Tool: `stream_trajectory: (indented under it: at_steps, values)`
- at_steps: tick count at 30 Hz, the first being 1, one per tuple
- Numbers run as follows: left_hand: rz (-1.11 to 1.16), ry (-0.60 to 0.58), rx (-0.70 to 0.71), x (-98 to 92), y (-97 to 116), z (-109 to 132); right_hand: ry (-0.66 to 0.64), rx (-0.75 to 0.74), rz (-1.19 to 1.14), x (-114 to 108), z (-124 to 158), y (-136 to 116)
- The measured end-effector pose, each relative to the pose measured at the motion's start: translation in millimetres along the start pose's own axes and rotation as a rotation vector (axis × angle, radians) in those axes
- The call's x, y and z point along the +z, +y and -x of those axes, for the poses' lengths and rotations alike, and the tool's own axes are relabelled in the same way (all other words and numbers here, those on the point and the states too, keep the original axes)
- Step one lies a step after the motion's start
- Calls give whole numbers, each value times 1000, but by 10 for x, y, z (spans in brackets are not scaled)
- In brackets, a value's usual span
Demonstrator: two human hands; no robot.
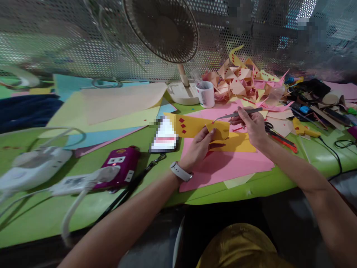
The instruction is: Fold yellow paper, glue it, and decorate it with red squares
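Note:
My left hand pinches a folded strip of yellow paper, which carries several red diamond shapes near its left end. In my right hand is a pair of metal tweezers, pointing left. Their tips meet the yellow paper beside a small red piece. Under both hands lie another yellow piece and a pink sheet. A lit phone rests left of the strip, its screen blurred out.
A fan and a white cup stand at the back. Behind my right hand is a heap of folded papers. Scissors, a red-handled cutter and a yellow glue gun lie right. Power strips and large paper sheets fill the left.

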State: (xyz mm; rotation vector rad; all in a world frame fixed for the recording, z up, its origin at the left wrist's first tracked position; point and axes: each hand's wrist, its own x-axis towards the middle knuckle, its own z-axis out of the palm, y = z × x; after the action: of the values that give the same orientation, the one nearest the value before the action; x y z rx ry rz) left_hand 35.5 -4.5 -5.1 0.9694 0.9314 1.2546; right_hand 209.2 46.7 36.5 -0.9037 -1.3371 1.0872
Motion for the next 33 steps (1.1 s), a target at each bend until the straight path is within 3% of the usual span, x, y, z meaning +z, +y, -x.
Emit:
stream_trajectory:
  at_steps: [33]
  values:
    - [27, 13, 21, 54, 26, 36, -3, -47, -48, 81, 88, -20]
